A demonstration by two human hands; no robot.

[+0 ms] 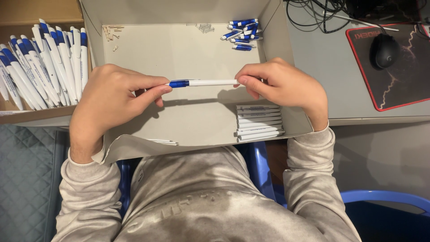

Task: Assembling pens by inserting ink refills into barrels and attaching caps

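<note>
A white pen with a blue end (204, 83) is held level over a shallow open cardboard box (179, 58). My left hand (112, 96) pinches the blue end between thumb and fingers. My right hand (282, 83) grips the white end. In the box, near my right wrist, lies a neat stack of white pen barrels (260, 123). Small blue pen parts (242, 33) are heaped in the far right corner. Tiny springs (205, 28) and small tan bits (109, 33) lie along the far edge.
A second box at the left holds several assembled white and blue pens (40, 62). To the right, a black mouse (385, 50) rests on a dark red-edged mat (394, 85) with cables (313, 13) behind. A blue chair (380, 197) shows below.
</note>
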